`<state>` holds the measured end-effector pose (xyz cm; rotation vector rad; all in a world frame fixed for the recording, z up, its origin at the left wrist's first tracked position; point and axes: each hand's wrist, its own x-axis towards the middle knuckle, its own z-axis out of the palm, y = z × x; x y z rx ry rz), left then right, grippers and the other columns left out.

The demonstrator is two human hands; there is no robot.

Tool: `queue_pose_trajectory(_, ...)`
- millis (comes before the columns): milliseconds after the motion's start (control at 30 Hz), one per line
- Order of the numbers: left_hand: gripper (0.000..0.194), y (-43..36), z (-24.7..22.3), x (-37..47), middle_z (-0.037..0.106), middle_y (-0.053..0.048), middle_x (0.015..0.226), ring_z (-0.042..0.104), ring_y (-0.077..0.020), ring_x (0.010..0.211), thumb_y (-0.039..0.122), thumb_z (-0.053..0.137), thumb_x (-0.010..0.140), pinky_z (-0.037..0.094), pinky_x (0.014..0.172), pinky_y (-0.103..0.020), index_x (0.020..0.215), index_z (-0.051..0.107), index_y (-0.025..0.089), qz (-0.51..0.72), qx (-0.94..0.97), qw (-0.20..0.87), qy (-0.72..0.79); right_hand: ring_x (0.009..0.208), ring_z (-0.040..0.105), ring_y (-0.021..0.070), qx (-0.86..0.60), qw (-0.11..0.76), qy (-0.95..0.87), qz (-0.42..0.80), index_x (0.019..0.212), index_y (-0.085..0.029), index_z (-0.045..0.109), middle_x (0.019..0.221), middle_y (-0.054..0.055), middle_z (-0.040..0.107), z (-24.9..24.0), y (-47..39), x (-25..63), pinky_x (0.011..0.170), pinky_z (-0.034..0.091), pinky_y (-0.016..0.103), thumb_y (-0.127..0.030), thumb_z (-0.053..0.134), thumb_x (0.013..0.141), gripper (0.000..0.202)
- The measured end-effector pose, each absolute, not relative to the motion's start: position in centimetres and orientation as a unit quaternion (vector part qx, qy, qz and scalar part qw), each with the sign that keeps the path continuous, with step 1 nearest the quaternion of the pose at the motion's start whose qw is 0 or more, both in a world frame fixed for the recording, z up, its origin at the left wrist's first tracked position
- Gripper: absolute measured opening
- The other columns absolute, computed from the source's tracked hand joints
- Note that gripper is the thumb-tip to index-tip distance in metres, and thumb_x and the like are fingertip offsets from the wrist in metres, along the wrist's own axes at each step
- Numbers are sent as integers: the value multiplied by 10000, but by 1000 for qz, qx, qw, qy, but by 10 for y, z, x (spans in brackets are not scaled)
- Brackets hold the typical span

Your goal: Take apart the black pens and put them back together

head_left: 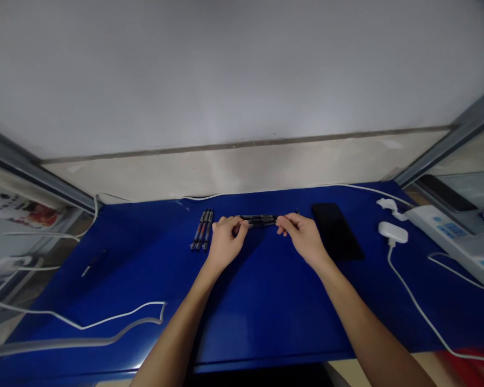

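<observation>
Several dark pens [261,220] lie crosswise between my two hands. My left hand [227,240] is closed in a pinch at their left ends, thumb toward the pens. At the right ends, the thumb and fingers of my right hand [304,239] are pinched together on them. The fingers partly hide both ends, so I cannot tell exactly how many pens are there. Just left of my left hand, three dark pens [202,230] with clear tips lie side by side on the blue tabletop [266,312].
A black phone [336,231] lies right of my right hand. Farther right are a white charger [392,232] with its cable and a white power strip [454,236]. A dark pen-like object [93,262] and white cables [105,321] lie on the left. A pale wall [242,166] stands behind.
</observation>
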<state>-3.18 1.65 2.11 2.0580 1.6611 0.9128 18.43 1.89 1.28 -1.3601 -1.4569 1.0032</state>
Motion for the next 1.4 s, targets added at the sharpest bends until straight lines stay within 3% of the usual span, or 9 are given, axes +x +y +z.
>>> queue_pose_trajectory(100,347,16,21,-31,604,6,664,513,-170,703,396,437,961,336,705,-306,724,611,213,323,726,173,582,527,527,143,-569,418,-592,389,633,-198,610,552,3,575,17,16,184,540,400,276,-522,489,929,455)
queue_pose_trajectory(167,336,16,20,-31,610,6,672,518,-170,707,390,445,958,340,703,-304,728,614,212,324,724,177,583,530,518,141,-565,412,-604,383,650,-200,607,569,-2,570,18,16,184,536,396,273,-505,511,920,418)
queue_pose_trajectory(300,332,17,20,-32,608,9,663,521,-171,704,393,449,956,339,693,-301,742,630,215,326,719,179,588,701,607,178,-532,429,-618,389,840,-203,675,760,32,670,12,20,184,661,461,302,-438,578,885,258)
queue_pose_trajectory(400,329,17,20,-33,601,10,658,518,-171,710,395,454,955,337,690,-298,747,633,215,330,713,175,593,787,638,196,-525,442,-611,394,954,-210,696,868,53,704,10,22,185,718,480,322,-422,617,857,246)
queue_pose_trajectory(600,317,17,19,-32,610,11,675,513,-167,709,392,469,950,330,695,-296,748,636,213,334,715,170,591,590,565,158,-562,398,-616,383,702,-190,655,613,15,601,17,17,185,575,422,281,-494,507,923,404)
queue_pose_trajectory(867,346,18,19,-33,593,11,654,508,-168,716,391,456,954,340,699,-292,695,594,207,340,702,184,598,771,624,185,-535,439,-620,370,950,-220,692,858,37,686,10,21,185,723,466,309,-393,622,876,201)
queue_pose_trajectory(1067,306,18,18,-33,615,8,685,517,-168,722,385,477,942,350,699,-287,737,627,213,345,702,186,594,652,614,178,-548,401,-623,388,747,-197,675,656,21,637,15,18,185,649,458,307,-460,537,919,343)
queue_pose_trajectory(1267,333,19,18,-34,604,8,663,516,-170,718,386,465,946,350,700,-286,702,606,209,345,700,184,597,772,638,190,-523,430,-633,375,918,-221,700,853,35,703,10,20,185,714,470,313,-395,620,876,196)
queue_pose_trajectory(1400,338,19,18,-34,600,9,654,510,-167,706,393,460,949,349,697,-286,706,607,209,345,701,182,597,726,648,194,-540,410,-620,393,808,-205,701,750,39,691,12,19,185,704,476,323,-450,564,906,297)
